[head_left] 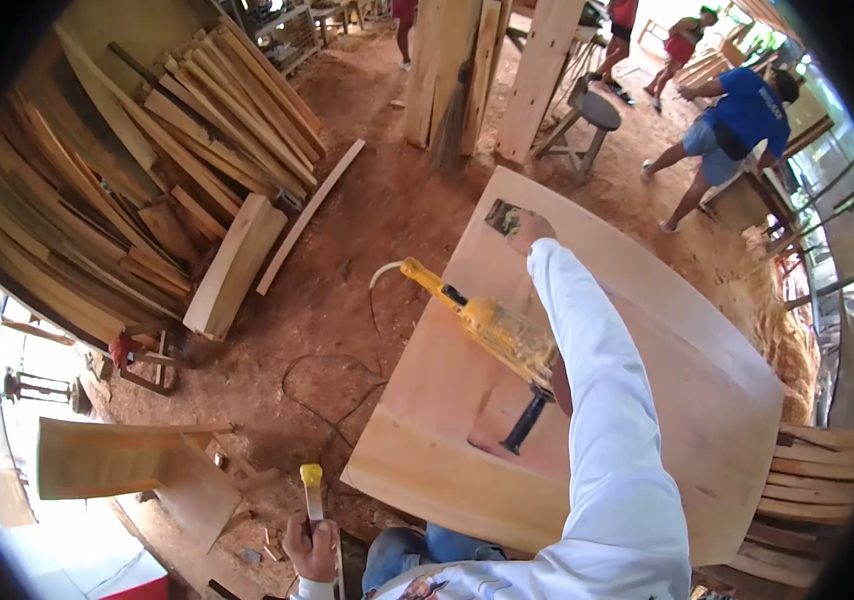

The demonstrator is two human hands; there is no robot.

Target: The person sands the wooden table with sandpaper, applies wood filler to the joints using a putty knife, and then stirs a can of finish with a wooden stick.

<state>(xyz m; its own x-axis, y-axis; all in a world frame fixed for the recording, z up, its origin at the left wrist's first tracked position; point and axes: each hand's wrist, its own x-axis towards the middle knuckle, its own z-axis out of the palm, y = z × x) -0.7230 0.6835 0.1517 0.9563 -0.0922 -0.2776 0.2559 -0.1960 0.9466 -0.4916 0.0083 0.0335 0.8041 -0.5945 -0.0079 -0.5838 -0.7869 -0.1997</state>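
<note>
My left hand [309, 548], low in the view, is closed around a flat, pale strip-like tool with a yellow end [311, 476]. My right arm stretches across a large wooden panel [687, 400]. At the panel's far corner, my right hand [530, 232] is closed at the edge of a dark, mottled rectangular piece [503, 217]; its fingertips are partly hidden. Under my right forearm lies a yellow power tool [497, 330] with a black side handle [526, 425]. The sleeve covers part of this tool.
Many boards [217, 110] lean at the left, beside a thick beam [237, 265]. A cable [332, 360] runs over the sawdust-covered floor. A stool [595, 112] and a person in a blue shirt [742, 120] are beyond the panel. Stacked planks [817, 480] lie at the right.
</note>
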